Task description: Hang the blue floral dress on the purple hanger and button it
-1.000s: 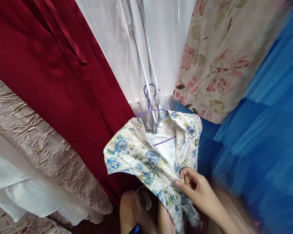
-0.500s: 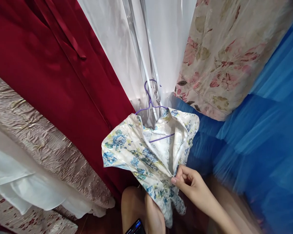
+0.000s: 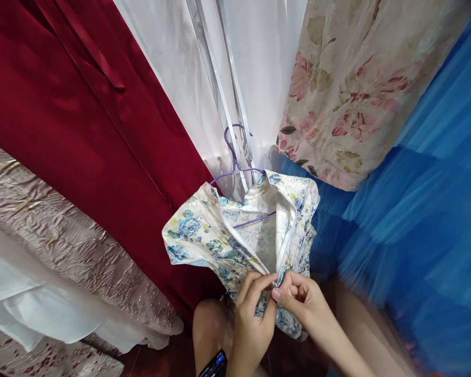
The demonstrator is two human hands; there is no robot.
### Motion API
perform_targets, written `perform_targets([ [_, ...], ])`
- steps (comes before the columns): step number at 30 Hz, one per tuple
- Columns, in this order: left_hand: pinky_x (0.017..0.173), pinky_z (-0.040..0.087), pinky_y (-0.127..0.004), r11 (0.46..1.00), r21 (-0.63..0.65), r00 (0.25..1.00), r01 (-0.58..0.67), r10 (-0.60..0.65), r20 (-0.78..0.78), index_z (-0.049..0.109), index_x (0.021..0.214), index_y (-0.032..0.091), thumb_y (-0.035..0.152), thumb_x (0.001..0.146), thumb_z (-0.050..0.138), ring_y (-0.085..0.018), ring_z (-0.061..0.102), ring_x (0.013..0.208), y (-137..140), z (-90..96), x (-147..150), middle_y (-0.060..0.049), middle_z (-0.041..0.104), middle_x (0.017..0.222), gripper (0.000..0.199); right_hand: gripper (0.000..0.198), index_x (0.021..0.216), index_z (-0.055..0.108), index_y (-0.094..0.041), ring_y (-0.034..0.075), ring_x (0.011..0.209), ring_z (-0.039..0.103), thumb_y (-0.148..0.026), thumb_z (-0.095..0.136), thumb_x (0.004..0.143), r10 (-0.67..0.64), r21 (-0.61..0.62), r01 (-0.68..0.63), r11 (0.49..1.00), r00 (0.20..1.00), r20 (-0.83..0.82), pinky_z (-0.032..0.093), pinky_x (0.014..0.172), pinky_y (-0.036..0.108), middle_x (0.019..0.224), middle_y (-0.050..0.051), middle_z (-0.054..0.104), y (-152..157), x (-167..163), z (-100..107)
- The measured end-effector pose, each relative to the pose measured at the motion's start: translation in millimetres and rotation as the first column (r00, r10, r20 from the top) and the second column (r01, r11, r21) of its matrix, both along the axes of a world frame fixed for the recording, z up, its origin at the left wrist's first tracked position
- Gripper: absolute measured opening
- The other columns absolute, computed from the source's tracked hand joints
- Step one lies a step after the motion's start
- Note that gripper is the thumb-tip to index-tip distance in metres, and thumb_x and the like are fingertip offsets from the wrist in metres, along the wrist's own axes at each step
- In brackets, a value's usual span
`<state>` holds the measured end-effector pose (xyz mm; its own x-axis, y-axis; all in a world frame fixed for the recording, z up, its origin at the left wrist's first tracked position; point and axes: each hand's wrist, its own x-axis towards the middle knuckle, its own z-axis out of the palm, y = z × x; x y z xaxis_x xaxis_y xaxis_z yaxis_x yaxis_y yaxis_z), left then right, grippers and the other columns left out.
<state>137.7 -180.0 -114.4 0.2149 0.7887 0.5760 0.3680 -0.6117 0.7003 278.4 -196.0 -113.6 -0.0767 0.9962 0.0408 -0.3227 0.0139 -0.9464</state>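
Note:
A white dress with blue and yellow flowers [image 3: 190,228] hangs on a purple wire hanger [image 3: 235,163], its zipped opening spread in a V that shows the pale lining. At the bottom of the V, my right hand [image 3: 304,301] pinches the fabric by the zipper between thumb and forefinger. My left hand [image 3: 255,309] is closed on the dress just left of it, fingertips almost touching the right hand's. The zipper pull is too small and covered to make out. The lower part of the dress is partly hidden behind both hands.
Around it hang a dark red gown [image 3: 141,136], a pink textured garment [image 3: 63,209], a white garment [image 3: 165,68], a beige floral dress [image 3: 345,104] and blue tulle [image 3: 427,209]. Pale straps [image 3: 220,78] run down behind the hanger. A phone [image 3: 215,365] lies near a bare knee [image 3: 208,319].
My left hand has come up to the bottom of the zipper opening and taken hold of the dress there. My right hand keeps its pinch, and the opening looks slightly wider.

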Motion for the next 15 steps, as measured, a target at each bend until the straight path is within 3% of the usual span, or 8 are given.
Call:
perform_targets([
  [7,0.072,0.05,-0.024,0.998,0.065,1.0,-0.01,0.01,0.003,0.07,0.098,0.021,0.005,0.088,0.059,-0.014,0.061,0.078,9.6,-4.4,5.5,-0.001,0.062,0.082,0.022,0.046,0.066,0.043,-0.02,0.008,0.052,0.022,-0.053,0.068,0.086,-0.042,0.022,0.042,0.999,0.999,-0.008,0.017,0.05,0.025,0.054,-0.008,0.03,-4.9,3.2,1.9],
  [11,0.07,0.049,-0.023,0.999,0.036,1.0,-0.029,0.029,0.001,0.071,0.092,0.02,0.01,0.089,0.062,-0.014,0.061,0.076,7.7,1.1,3.8,-0.001,0.063,0.08,0.014,0.047,0.066,0.043,-0.02,0.01,0.053,0.025,-0.055,0.052,0.095,-0.036,0.037,0.033,0.999,0.996,0.078,0.02,0.051,0.026,0.055,-0.006,0.031,-7.4,10.2,-3.2],
  [15,0.066,0.047,-0.023,0.999,0.02,0.996,-0.049,0.047,0.075,0.073,0.09,0.021,0.012,0.087,0.066,-0.013,0.061,0.071,4.1,2.7,6.1,0.0,0.063,0.075,0.012,0.036,0.07,0.044,-0.02,0.011,0.059,0.033,-0.043,0.063,0.09,-0.065,0.035,0.059,0.998,0.97,0.234,0.027,0.055,0.025,0.063,-0.005,0.036,-8.4,17.7,-13.6],
])
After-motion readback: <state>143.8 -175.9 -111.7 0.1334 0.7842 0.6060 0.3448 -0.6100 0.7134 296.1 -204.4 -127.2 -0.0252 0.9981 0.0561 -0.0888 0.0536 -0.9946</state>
